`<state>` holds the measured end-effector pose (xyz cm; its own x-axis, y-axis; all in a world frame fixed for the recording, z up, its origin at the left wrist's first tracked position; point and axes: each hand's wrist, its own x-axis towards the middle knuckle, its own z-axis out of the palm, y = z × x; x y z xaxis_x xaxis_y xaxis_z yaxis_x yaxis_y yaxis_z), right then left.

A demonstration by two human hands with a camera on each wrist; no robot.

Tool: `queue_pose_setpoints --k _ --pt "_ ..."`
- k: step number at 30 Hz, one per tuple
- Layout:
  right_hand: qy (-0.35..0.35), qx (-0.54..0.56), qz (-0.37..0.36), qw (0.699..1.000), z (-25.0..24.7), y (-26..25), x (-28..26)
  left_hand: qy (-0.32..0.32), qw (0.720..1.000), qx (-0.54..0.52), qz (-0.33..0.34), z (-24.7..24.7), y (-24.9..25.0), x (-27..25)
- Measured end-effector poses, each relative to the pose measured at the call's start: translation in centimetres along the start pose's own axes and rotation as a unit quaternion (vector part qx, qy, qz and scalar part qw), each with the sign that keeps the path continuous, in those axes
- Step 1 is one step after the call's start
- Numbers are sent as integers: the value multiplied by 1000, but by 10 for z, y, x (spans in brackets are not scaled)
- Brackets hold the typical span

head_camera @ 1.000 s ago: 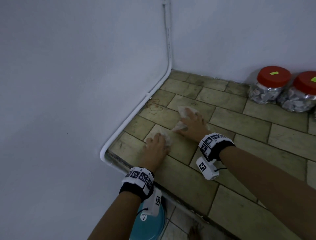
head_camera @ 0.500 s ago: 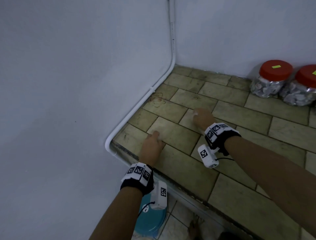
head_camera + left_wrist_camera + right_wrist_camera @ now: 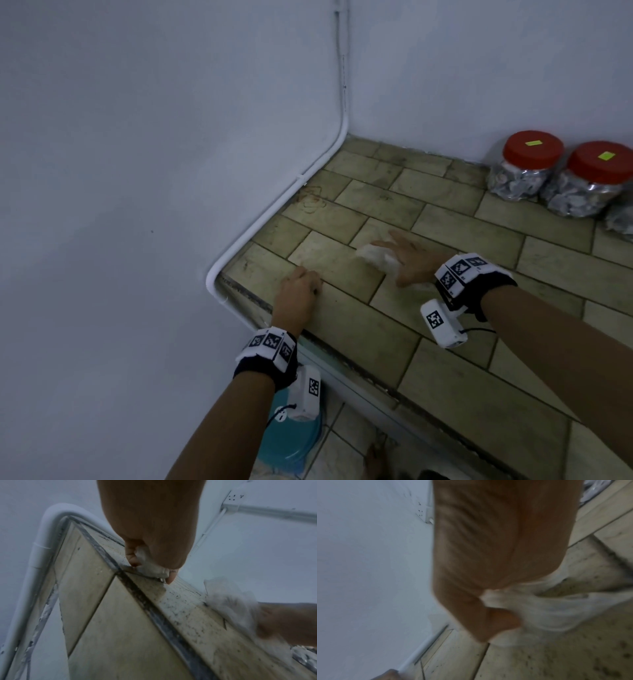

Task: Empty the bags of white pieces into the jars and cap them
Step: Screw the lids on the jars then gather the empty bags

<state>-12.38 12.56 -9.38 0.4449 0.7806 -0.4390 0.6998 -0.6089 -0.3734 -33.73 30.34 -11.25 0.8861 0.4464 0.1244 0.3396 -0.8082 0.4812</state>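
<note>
- Step in hand, as I judge it: gathering the emptied bags off the table (image 3: 445, 342); the two jars (image 3: 520, 181) in full view at the far right are filled with pale pieces and wear their red lids (image 3: 532, 149), so the pouring and capping look done for those; the edge of a third jar shows at the frame border, too cut off to judge
- Left hand (image 3: 298, 294) lies knuckles-up near the table's front corner, grip clenched on a small crumpled bag (image 3: 150, 566); the left wrist view shows white plastic pinched between thumb and curled fingers
- Right hand (image 3: 411, 260) rests on a larger crumpled white bag (image 3: 376, 257), fingers spread in the head view while the thumb pinches a fold in the right wrist view; the picture is blurred
- Next move likely calls for lifting both bags clear, gripping firmly since thin plastic slips; where they belong is not shown
- Around: a white pipe (image 3: 274, 205) runs along the wall and table edge; a teal stool or bucket (image 3: 291, 442) sits on the floor below; nothing stands between the hands and the jars
</note>
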Motion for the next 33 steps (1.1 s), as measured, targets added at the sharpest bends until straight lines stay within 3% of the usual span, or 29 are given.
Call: queue_pose_setpoints --k 2,4,6,8,13,18,20,24,27,33 --pt "6 -54 -33 998 -4 0 -4 -34 998 -32 -31 -5 2 5" --pt "10 -44 -97 994 -9 -5 -12 -130 987 -53 -76 -16 3 10" --pt "15 3 -77 997 -17 -12 -24 -217 973 -37 -65 -26 2 9" --pt "33 -15 -38 999 -20 -15 -29 -243 968 -27 -62 -31 -3 4" --pt "76 -61 -49 994 -8 1 -35 -133 985 -42 -100 -25 -5 -12" --pt "128 14 -67 989 13 4 -42 8 990 -72 -117 -28 12 -34" --pt "138 76 -80 984 13 -4 -40 34 988 -92 -121 -32 15 -42" --pt "141 156 -177 961 11 -33 -39 67 979 -143 -131 -37 11 -66" --pt "83 232 -132 960 14 -66 -35 91 974 -150 -144 -43 4 -92" --pt "66 288 -197 935 36 -125 -39 115 955 -169 -214 -47 -20 -158"
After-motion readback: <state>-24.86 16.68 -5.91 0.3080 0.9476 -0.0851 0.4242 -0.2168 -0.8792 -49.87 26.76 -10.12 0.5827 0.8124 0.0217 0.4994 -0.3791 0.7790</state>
